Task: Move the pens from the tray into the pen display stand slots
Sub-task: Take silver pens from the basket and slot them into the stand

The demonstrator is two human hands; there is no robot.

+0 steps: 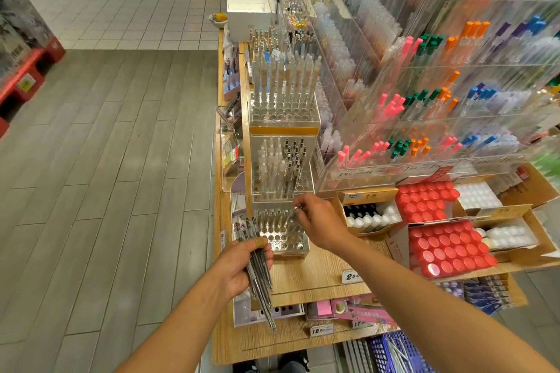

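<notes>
Left hand [242,263] is wrapped around a bundle of pens [259,275], dark and clear barrels fanned out, tips pointing down past the edge of the wooden bench [306,275]. Right hand [318,221] is up at the nearest clear stand [283,230], fingers pinching a single pen [296,211] right over the holes. That stand has a back row of pens standing in it, and the front holes show open. Behind it, the middle stand [281,169] holds a cluster of clear and dark pens, and the far stand [285,100] carries tall white ones along its back. To the right, cardboard boxes [448,248] are packed with red-capped and white-capped bottles. Above them, the clear wall rack [424,118] holds pink, green, orange and blue pens. A blue basket [397,354] sits down low.
</notes>
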